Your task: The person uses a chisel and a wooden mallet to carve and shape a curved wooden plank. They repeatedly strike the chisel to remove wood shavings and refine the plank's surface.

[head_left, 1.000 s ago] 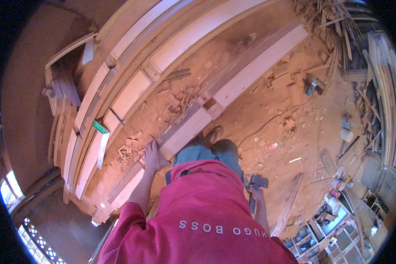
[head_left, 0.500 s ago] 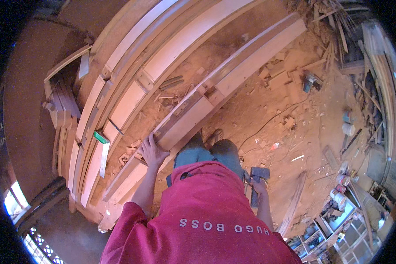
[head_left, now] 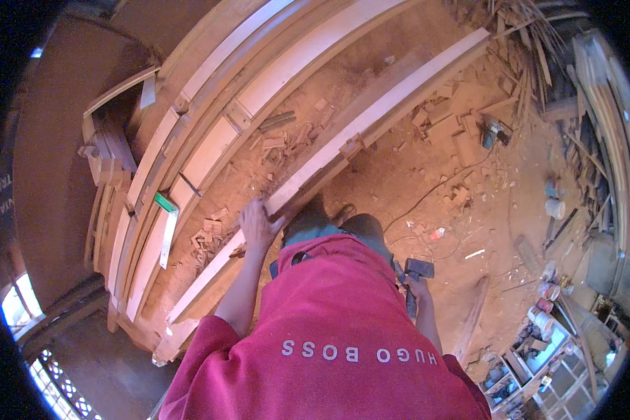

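Observation:
My left hand [head_left: 257,228] rests flat on the edge of a long pale wooden plank [head_left: 371,122] that runs from lower left to upper right over a workbench. My right hand [head_left: 418,287] hangs at my side, closed around the handle of a dark hammer [head_left: 417,271] whose head points up. My red shirt [head_left: 329,336] fills the lower middle and hides my legs.
Wood offcuts and shavings [head_left: 287,136] litter the bench and the dusty floor. A curved wooden frame [head_left: 210,133] lies along the left. A power tool with cord [head_left: 493,133] sits on the floor. Timber stacks [head_left: 602,126] and paint cans [head_left: 542,318] stand at the right.
The view has shifted so the plank and bench sit more to the right. My left hand stays on the plank, and my right hand still holds the hammer at my side.

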Available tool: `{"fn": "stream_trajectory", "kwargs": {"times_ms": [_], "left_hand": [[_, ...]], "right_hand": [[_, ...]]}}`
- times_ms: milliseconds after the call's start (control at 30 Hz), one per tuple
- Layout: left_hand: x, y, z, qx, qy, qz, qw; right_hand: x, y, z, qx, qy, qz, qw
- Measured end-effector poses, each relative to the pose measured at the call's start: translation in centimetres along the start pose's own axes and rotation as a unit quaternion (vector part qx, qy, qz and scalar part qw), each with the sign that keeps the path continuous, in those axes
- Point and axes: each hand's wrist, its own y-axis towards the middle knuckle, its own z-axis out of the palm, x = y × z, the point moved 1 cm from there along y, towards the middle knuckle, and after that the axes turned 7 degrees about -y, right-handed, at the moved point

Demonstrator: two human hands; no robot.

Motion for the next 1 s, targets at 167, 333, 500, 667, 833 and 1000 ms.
{"fn": "stream_trajectory", "kwargs": {"times_ms": [167, 333, 500, 667, 833, 1000], "left_hand": [[-4.3, 3.1, -1.0, 0.121, -0.065, 0.056, 0.989], [-2.5, 3.1, 2.4, 0.124, -0.126, 0.09, 0.98], [-2.4, 1.5, 2.1, 0.081, -0.144, 0.074, 0.984], [4.2, -1.0, 3.0, 0.056, -0.238, 0.089, 0.966], [9.5, -3.1, 2.9, 0.104, -0.253, 0.042, 0.961], [12.1, -4.3, 1.0, 0.142, -0.282, 0.005, 0.949]], "right_hand": [[-0.8, -2.7, 2.1, 0.02, 0.057, -0.027, 0.998], [-6.6, 0.1, 5.5, -0.012, 0.075, -0.046, 0.996], [-7.3, -3.8, 7.5, -0.015, 0.114, -0.03, 0.993], [-1.7, -11.9, 6.4, -0.047, 0.081, -0.021, 0.995], [-8.5, -7.4, 10.0, -0.102, 0.166, -0.015, 0.981], [-3.5, -12.6, 8.1, -0.106, 0.182, -0.01, 0.978]]}}
